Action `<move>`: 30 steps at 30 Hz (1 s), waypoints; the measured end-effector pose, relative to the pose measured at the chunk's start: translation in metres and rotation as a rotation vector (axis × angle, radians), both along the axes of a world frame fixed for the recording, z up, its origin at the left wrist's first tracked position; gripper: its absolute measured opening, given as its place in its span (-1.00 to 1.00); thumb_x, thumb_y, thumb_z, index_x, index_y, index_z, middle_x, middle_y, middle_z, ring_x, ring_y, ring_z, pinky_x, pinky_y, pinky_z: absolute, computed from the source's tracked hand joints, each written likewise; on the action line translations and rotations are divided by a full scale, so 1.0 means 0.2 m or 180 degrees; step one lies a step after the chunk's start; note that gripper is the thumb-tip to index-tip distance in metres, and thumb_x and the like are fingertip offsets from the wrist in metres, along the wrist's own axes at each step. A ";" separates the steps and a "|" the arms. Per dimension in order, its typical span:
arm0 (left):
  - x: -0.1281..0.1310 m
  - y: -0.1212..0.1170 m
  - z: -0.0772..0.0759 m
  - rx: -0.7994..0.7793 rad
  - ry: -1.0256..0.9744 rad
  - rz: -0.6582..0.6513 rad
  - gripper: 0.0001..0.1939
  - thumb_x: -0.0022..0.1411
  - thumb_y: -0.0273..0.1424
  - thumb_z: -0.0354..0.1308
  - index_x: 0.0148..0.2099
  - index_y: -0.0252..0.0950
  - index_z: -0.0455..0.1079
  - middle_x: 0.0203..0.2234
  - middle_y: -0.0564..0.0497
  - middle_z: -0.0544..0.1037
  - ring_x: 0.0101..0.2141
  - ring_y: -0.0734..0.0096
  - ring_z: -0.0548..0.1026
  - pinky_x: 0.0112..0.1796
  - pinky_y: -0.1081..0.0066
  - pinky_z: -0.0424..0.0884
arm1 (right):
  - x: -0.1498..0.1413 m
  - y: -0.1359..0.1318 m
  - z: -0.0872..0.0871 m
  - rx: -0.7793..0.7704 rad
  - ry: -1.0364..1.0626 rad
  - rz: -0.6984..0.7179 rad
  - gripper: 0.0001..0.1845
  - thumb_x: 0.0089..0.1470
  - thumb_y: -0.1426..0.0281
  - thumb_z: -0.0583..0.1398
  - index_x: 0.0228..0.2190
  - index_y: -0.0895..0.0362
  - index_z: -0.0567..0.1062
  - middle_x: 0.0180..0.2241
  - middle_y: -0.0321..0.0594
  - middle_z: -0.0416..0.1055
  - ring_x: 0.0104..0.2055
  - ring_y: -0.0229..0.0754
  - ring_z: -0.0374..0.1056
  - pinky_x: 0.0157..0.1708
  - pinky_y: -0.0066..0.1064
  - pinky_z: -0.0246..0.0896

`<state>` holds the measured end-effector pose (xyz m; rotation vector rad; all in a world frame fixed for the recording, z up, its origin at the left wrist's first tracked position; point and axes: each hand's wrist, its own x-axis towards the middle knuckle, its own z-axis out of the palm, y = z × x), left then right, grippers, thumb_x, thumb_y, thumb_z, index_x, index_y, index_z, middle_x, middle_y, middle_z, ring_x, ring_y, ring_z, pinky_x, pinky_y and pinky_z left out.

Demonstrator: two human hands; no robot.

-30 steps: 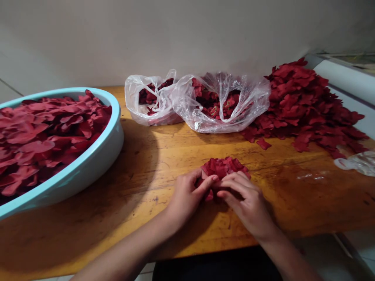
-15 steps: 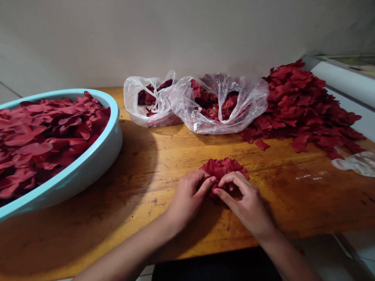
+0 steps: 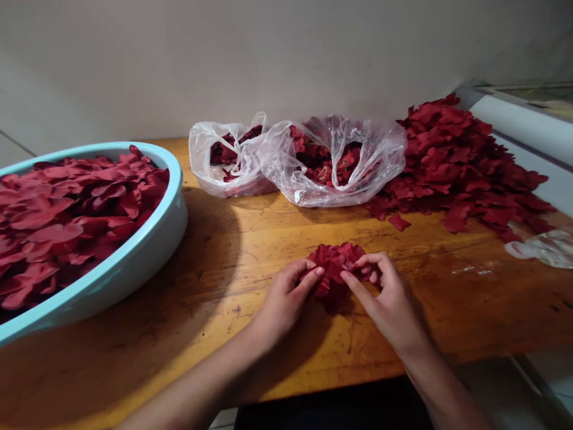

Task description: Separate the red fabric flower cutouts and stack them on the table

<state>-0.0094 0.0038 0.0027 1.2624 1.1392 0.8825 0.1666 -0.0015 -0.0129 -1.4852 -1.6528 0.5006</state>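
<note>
Just above the wooden table, a ruffled red artificial flower [image 3: 333,278] is between my two hands. My left hand [image 3: 289,292] pinches its left side, thumb and forefinger closed on the red petals. On the other side my right hand [image 3: 380,292] has thumb and forefinger at the petals' right edge, with the fingers curled and the thumb tip close to the flower's middle. The underside of the flower and the parts beneath my fingertips are hidden.
A light-blue basin [image 3: 172,173] heaped with red petals stands at left. Two clear plastic bags [image 3: 233,185] with red pieces lie at the back. A big pile of red petals [image 3: 465,161] is at back right, beside crumpled clear plastic [image 3: 546,248]. The wooden table [image 3: 215,334] ends near my body.
My right hand has shifted slightly to the right, away from my left. More of the flower's middle and front now shows between them. My left hand has barely moved.
</note>
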 end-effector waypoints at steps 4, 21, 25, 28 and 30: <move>0.00 0.00 0.00 0.0095 0.0277 0.0042 -0.68 0.22 -0.25 0.02 -0.53 -0.30 0.23 -0.64 0.10 0.30 -0.55 0.50 0.25 -0.49 0.50 0.19 | -0.04 -0.02 0.04 -0.0084 0.0010 0.0617 -0.83 0.07 0.22 0.17 -0.37 0.06 0.36 -0.37 -0.26 0.32 -0.31 -0.17 0.27 -0.30 -0.33 0.19; 0.00 0.00 -0.02 0.0026 0.0110 -0.0181 -0.75 0.27 -0.27 -0.04 -0.35 -0.32 0.30 -0.46 0.02 0.37 -0.42 0.44 0.32 -0.37 0.47 0.29 | -0.02 -0.01 0.02 0.0079 -0.0017 -0.0160 -0.88 0.11 0.28 0.12 -0.39 0.06 0.31 -0.40 -0.27 0.27 -0.37 -0.18 0.21 -0.36 -0.35 0.14; 0.00 -0.01 0.00 0.0227 0.0447 -0.0171 -0.68 0.28 -0.23 -0.06 -0.42 -0.31 0.29 -0.53 0.04 0.35 -0.48 0.45 0.30 -0.42 0.48 0.26 | -0.04 -0.01 0.02 0.0173 0.0002 -0.0087 -0.89 0.09 0.31 0.16 -0.40 0.06 0.32 -0.40 -0.28 0.27 -0.37 -0.19 0.21 -0.35 -0.34 0.14; 0.00 -0.02 0.01 0.0353 0.0665 -0.0161 -0.67 0.29 -0.22 -0.08 -0.41 -0.32 0.32 -0.54 0.04 0.38 -0.48 0.44 0.32 -0.42 0.48 0.26 | -0.04 -0.01 0.04 0.0108 -0.0002 0.0349 -0.89 0.14 0.30 0.12 -0.40 0.05 0.38 -0.38 -0.25 0.33 -0.28 -0.15 0.26 -0.29 -0.31 0.17; 0.00 -0.03 0.01 0.0442 0.0760 -0.0193 -0.71 0.29 -0.23 -0.07 -0.34 -0.31 0.35 -0.52 0.05 0.42 -0.47 0.44 0.35 -0.39 0.49 0.27 | -0.04 -0.02 0.05 0.0061 -0.0038 0.0675 -0.89 0.13 0.30 0.12 -0.38 0.05 0.41 -0.36 -0.25 0.38 -0.24 -0.13 0.28 -0.22 -0.27 0.18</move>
